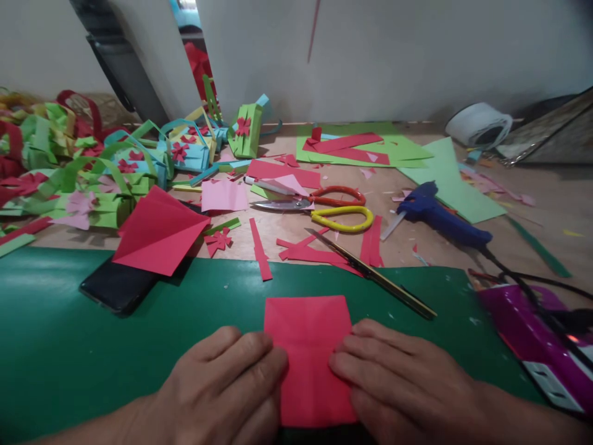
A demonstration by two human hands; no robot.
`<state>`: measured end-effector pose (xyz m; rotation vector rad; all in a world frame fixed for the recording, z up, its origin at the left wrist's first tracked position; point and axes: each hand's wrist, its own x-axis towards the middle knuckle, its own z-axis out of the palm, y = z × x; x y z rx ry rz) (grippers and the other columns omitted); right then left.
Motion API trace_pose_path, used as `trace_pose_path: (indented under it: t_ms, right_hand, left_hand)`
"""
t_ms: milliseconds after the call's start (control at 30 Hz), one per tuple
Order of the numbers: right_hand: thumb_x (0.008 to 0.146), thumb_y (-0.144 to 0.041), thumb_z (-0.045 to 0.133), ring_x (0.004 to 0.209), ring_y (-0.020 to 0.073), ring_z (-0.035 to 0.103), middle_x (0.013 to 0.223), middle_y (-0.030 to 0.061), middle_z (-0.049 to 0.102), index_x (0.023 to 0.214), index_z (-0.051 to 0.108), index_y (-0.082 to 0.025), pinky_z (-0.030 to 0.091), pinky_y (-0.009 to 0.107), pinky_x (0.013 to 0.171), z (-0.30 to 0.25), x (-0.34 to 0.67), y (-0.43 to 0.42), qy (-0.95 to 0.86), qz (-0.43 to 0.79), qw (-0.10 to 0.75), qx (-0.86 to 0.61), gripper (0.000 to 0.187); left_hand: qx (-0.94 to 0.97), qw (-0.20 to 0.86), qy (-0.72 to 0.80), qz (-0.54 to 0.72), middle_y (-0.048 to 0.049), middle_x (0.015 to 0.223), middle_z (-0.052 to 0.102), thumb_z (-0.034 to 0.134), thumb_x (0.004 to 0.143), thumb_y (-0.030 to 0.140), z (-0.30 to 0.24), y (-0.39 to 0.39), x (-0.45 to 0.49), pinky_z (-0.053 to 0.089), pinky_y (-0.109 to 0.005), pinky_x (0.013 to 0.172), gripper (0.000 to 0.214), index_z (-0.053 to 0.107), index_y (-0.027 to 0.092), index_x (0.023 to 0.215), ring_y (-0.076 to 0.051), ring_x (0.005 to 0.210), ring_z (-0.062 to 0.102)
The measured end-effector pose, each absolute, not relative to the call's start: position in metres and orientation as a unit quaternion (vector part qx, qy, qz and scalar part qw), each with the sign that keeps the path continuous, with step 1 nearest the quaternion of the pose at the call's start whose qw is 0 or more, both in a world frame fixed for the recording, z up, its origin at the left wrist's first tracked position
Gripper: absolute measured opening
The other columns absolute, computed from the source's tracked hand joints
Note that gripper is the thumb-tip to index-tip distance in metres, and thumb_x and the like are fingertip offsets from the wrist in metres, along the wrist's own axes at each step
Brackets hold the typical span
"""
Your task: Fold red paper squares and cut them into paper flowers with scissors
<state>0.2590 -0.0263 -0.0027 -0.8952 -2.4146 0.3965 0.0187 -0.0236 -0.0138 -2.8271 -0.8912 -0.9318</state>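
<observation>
Text, brands, numbers, signs — none readable.

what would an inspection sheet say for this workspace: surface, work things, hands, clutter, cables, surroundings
Surface: green mat in front, wooden tabletop beyond
Work things: creased red paper square, between the hands
Hands: left hand touches its left edge, right hand its right edge; whether they pinch it cannot be told
Clutter: scissors, gold-and-black pointed tool, paper scraps, blue glue gun; dark phone partly under red sheets
Cables: black cable from the glue gun, running across what looks like a purple power strip
Surroundings: white wall behind; paper baskets at left, white roll at right
</observation>
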Motion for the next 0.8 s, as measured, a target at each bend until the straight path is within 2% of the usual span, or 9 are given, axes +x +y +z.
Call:
trace_pose_path:
  t_ms: [100,200,333,400,467,533,600,700,800]
  right_hand:
    - [0.090,-0.004,0.037,0.072,0.0205,0.070,0.080,0.0061,0.076,0.089,0.063,-0.020,0.053,0.036,0.070,-0.002,0.257,-0.015,-0.924,0.139,0.225,-0.276,0.031]
    - [0.091,-0.008,0.043,0.067,0.0183,0.067,0.075,0.0041,0.074,0.087,0.062,-0.020,0.050,0.032,0.064,-0.004,0.254,-0.007,-0.898,0.180,0.263,-0.304,0.023]
    - [0.090,-0.012,0.050,0.058,0.0143,0.061,0.064,-0.0010,0.067,0.078,0.062,-0.020,0.046,0.026,0.057,-0.007,0.252,-0.003,-0.851,0.262,0.249,-0.380,0.019]
    - [0.088,-0.012,0.052,0.060,0.0141,0.062,0.067,-0.0017,0.067,0.085,0.061,-0.021,0.046,0.024,0.058,-0.009,0.251,-0.002,-0.826,0.275,0.237,-0.431,0.012]
    - [0.085,-0.013,0.054,0.061,0.0144,0.064,0.073,-0.0017,0.068,0.097,0.056,-0.022,0.047,0.024,0.058,-0.010,0.250,-0.001,-0.808,0.264,0.237,-0.470,0.016]
    - [0.083,-0.011,0.055,0.058,0.0140,0.065,0.071,-0.0031,0.068,0.106,0.050,-0.023,0.046,0.022,0.055,-0.011,0.250,0.001,-0.804,0.244,0.239,-0.487,0.026]
    - [0.082,-0.009,0.054,0.058,0.0132,0.065,0.070,-0.0042,0.067,0.107,0.049,-0.023,0.045,0.021,0.054,-0.013,0.249,0.002,-0.810,0.234,0.250,-0.476,0.029]
    - [0.084,-0.005,0.050,0.062,0.0125,0.064,0.074,-0.0026,0.067,0.098,0.053,-0.022,0.044,0.021,0.057,-0.015,0.249,0.003,-0.835,0.226,0.262,-0.427,0.022]
    - [0.085,-0.003,0.046,0.056,0.0129,0.057,0.065,-0.0020,0.060,0.087,0.059,-0.020,0.039,0.024,0.053,-0.019,0.249,0.003,-0.861,0.188,0.264,-0.392,0.022]
  left_hand:
    - [-0.907,-0.012,-0.288,-0.306,-0.0006,0.080,0.071,0.035,0.091,0.010,-0.020,-0.022,0.018,0.045,-0.029,0.059,0.031,0.061,0.021,0.077,-0.015,0.070,0.061]
    - [-0.894,-0.067,-0.308,-0.318,-0.0025,0.080,0.071,0.039,0.091,0.014,-0.023,-0.021,0.020,0.046,-0.029,0.058,0.026,0.059,0.019,0.076,-0.016,0.066,0.058]
    - [-0.865,-0.149,-0.354,-0.322,-0.0011,0.062,0.062,0.045,0.086,0.015,-0.020,-0.018,0.024,0.043,-0.026,0.050,0.020,0.056,0.019,0.070,-0.015,0.057,0.053]
    - [-0.840,-0.180,-0.405,-0.312,0.0003,0.059,0.058,0.048,0.085,0.013,-0.017,-0.016,0.027,0.043,-0.023,0.049,0.016,0.056,0.019,0.072,-0.013,0.055,0.053]
    - [-0.814,-0.182,-0.461,-0.303,0.0008,0.063,0.060,0.053,0.083,0.015,-0.016,-0.014,0.029,0.044,-0.021,0.048,0.005,0.057,0.018,0.084,-0.012,0.055,0.056]
    - [-0.797,-0.161,-0.503,-0.294,0.0016,0.065,0.061,0.057,0.080,0.019,-0.017,-0.013,0.030,0.045,-0.020,0.046,0.023,0.054,0.017,0.103,-0.013,0.056,0.058]
    - [-0.791,-0.137,-0.524,-0.286,0.0029,0.064,0.061,0.059,0.079,0.022,-0.020,-0.013,0.029,0.047,-0.021,0.047,0.041,0.047,0.016,0.118,-0.014,0.057,0.060]
    - [-0.795,-0.112,-0.528,-0.276,0.0014,0.068,0.063,0.057,0.080,0.022,-0.023,-0.014,0.028,0.051,-0.024,0.055,0.047,0.042,0.015,0.124,-0.016,0.063,0.063]
    - [-0.805,-0.096,-0.510,-0.286,-0.0030,0.080,0.067,0.056,0.081,0.021,-0.025,-0.014,0.027,0.052,-0.027,0.060,0.041,0.046,0.017,0.120,-0.017,0.070,0.064]
